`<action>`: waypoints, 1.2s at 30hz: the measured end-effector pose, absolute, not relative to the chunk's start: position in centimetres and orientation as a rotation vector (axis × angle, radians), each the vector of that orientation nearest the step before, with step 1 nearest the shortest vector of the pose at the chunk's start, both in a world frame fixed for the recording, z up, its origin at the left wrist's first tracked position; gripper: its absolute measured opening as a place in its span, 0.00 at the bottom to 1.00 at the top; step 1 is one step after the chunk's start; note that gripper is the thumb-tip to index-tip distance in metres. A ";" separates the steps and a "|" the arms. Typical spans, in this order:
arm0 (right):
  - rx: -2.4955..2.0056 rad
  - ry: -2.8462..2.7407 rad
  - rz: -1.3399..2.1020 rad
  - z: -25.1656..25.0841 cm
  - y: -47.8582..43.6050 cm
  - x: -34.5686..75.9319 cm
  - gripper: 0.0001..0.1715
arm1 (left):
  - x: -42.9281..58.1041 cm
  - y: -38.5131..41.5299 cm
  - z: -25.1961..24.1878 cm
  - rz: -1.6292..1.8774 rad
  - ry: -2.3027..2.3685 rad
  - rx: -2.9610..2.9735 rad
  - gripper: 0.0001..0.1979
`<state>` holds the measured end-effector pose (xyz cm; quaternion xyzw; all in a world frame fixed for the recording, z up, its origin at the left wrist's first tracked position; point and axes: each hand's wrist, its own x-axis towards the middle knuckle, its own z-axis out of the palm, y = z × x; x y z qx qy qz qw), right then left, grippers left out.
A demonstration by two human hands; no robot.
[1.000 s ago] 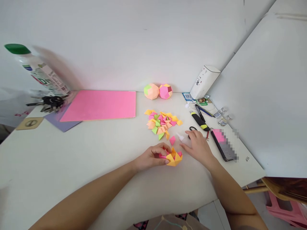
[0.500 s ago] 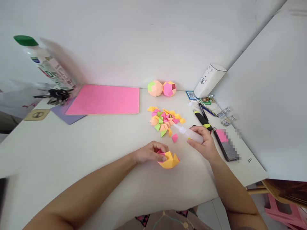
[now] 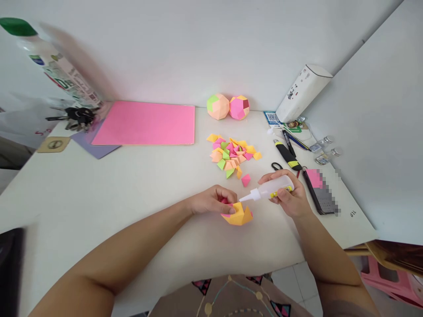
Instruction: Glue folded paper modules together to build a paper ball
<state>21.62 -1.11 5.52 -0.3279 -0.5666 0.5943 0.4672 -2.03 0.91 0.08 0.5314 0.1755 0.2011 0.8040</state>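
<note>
My left hand (image 3: 216, 201) is closed on a partly built paper ball (image 3: 238, 216) of folded yellow and pink pieces, pinching it between thumb and fingers just above the table. In my right hand (image 3: 292, 196) is a translucent glue bottle (image 3: 276, 186) with a white tapered nozzle, tilted down to the left. Its tip is at the upper edge of the paper ball; whether they touch I cannot tell. Beyond both hands lies a pile of small folded paper pieces (image 3: 229, 154) in yellow, pink, green and peach. One pink piece (image 3: 246, 180) lies apart, near the bottle.
Two finished paper balls (image 3: 218, 107) stand against the wall. A pink sheet (image 3: 148, 123) lies at back left, near keys (image 3: 79, 115) and a tall bottle (image 3: 62, 72). On the right are a utility knife (image 3: 287, 155), scissors (image 3: 276, 166), a phone (image 3: 319, 193) and a white cylinder (image 3: 304, 93).
The glue bottle has turned and come down, bringing its nozzle from near the pile to the paper ball. My left hand still holds the ball. The camera view has shifted.
</note>
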 end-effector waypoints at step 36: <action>-0.888 -1.523 1.410 5.4 -1.7 21.2 0.20 | -1.6 0.4 -0.3 0.505 0.380 1.166 0.05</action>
